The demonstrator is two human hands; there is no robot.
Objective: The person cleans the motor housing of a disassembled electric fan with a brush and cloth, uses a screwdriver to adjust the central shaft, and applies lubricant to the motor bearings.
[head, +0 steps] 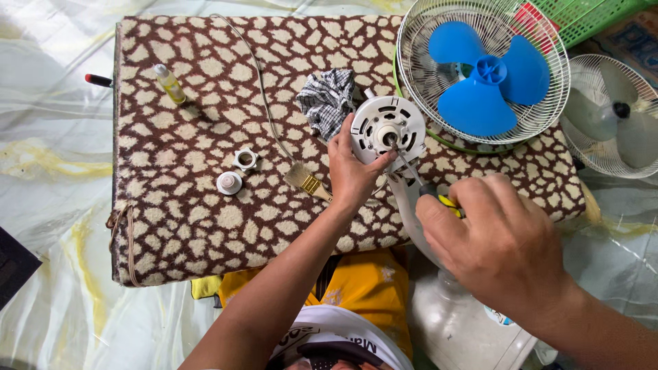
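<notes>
Fingers of our left hand are wrapped around the white fan motor housing, which sits near the front edge of the spotted mat. Our right hand is clenched on a screwdriver, tip at the motor shaft. We see open mat on the left, around the brush and two white caps; the fan grille with blue blade crowds the right.

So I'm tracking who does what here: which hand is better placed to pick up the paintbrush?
Probably the left hand: it rests on the white motor housing, with the paintbrush lying right beside it. The right hand is farther away and already holds the screwdriver.
</notes>
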